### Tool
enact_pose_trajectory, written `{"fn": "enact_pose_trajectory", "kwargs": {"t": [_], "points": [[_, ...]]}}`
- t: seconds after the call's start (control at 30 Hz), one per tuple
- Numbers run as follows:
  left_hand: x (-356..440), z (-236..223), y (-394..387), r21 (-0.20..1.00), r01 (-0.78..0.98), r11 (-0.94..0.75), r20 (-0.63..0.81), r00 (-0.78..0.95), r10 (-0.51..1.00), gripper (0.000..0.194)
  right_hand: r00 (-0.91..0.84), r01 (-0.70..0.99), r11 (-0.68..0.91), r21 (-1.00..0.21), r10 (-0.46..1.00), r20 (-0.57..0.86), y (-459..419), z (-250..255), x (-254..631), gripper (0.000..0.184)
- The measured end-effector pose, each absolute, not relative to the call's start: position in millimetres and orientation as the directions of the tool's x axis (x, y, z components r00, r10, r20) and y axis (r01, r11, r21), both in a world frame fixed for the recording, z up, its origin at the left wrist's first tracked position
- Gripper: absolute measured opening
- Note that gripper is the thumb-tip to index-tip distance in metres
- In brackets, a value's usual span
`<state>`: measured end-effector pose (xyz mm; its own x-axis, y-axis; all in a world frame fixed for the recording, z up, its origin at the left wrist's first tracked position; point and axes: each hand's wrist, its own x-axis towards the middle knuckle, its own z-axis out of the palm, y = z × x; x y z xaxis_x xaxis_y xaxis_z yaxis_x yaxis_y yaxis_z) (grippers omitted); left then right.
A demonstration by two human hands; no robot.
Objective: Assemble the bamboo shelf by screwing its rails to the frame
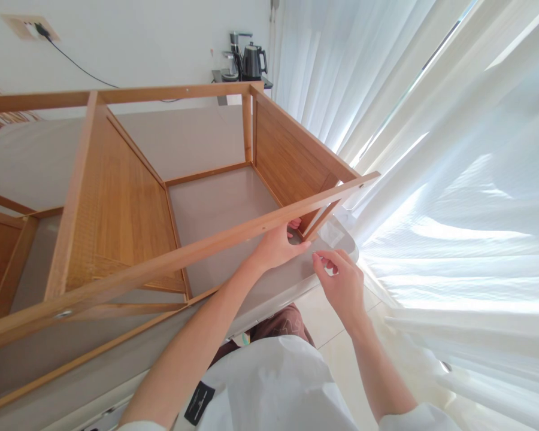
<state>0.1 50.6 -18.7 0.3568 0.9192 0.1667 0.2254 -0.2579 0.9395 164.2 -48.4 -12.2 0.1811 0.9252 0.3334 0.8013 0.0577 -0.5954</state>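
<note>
Apparently the frame's (220, 241) near right corner is being worked on, by the table's (278, 287) near right corner. The left hand's (278, 246) parted digits surround its foot, grip unclear; the right's (341, 278) curl, contents hidden. Next calls for careful alignment.

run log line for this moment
left hand: at near corner of wooden frame | right hand: apart from frame, fingers curled, contents unclear | wooden frame: on grey table

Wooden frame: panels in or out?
In: the right panel and middle panel stand inside the wooden frame, spanning its front and back sides. Cannot tell whether they are fastened.
</note>
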Motion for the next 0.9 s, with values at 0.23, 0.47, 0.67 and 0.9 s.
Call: {"fn": "enact_pose_trajectory", "kwargs": {"t": [0.23, 0.47, 0.67, 0.9], "points": [[-19, 7, 24, 0.771, 0.425, -0.474, 0.345, 0.348, 0.872, 0.035, 0.264, 0.625, -0.079, -0.776, 0.957, 0.116, -46, -5, 173, 0.035], [-17, 0, 3, 0.36, 0.647, -0.672, 0.244, 0.629, 0.738, 0.02, 0.281, 0.616, -0.154, -0.772, 0.959, 0.033, -31, -16, 171, 0.037], [-5, -7, -4, 0.236, 0.717, -0.656, 0.16, 0.637, 0.754, 0.03, 0.276, 0.618, -0.207, -0.759, 0.96, -0.037, -23, -13, 171, 0.036], [-3, -11, -4, 0.243, 0.746, -0.62, 0.166, 0.598, 0.784, 0.028, 0.278, 0.639, -0.237, -0.732, 0.958, -0.067, -16, -9, 172, 0.03]]}}
